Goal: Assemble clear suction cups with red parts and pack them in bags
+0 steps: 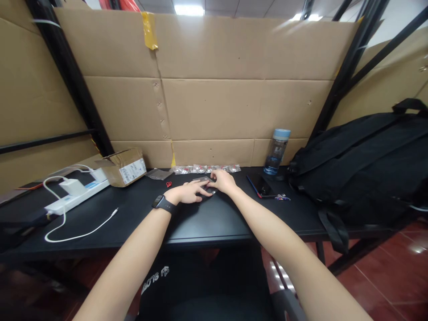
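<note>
Both hands meet over a small clear plastic bag [200, 179] near the back of the black table. My left hand [190, 192], with a dark watch on its wrist, reaches across the bag from the left and holds it, some fingers stretched out. Fingers of my right hand [223, 180] are closed in a pinch at the bag's right side. What the bag contains is mostly hidden by the fingers. Behind the hands runs a row of small clear packets [190, 169] with red bits inside. Left of my left hand lies a small red-handled item [169, 184], perhaps folding scissors.
A flat clear bag [158, 174] lies near an open cardboard box [129, 169]. Further left are a white power strip [78, 196] and a white cable [90, 236]. On the right are a phone [261, 185], a water bottle [277, 151] and a black backpack [364, 165]. Cardboard walls the back.
</note>
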The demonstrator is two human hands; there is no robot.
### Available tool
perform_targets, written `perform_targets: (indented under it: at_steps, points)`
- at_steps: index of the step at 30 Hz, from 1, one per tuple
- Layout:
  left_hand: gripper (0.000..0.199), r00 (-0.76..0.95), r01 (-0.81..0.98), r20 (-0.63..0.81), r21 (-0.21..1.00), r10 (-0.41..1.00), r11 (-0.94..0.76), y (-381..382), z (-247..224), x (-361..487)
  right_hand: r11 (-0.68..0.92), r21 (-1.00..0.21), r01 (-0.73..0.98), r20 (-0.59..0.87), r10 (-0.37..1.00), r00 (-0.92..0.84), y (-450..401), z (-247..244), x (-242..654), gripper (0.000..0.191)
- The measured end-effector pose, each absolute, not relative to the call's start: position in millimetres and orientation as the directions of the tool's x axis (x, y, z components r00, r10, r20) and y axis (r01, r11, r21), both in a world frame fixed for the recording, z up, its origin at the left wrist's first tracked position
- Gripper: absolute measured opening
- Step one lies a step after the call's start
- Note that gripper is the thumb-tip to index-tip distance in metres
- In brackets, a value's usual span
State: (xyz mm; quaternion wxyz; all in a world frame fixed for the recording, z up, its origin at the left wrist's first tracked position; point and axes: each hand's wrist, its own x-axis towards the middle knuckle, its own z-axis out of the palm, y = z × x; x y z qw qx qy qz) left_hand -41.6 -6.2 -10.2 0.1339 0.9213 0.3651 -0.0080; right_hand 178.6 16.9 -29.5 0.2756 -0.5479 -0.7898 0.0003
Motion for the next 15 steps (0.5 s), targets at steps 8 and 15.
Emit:
perform_targets:
  at_steps: [8, 15]
  points:
    - [0.045, 0.797, 0.515, 0.124, 0.371, 0.591, -0.773, -2, -5, -54, 0.613, -0.449, 0.650, 0.385, 0.789, -0.479, 24, -25, 194, 0.030]
    - [0.052, 0.496, 0.657, 0.466, 0.350, 0.733, -0.668, 19, -28, -55, 0.646, -0.440, 0.624, 0.402, 0.763, -0.506, 25, -26, 220, 0.036]
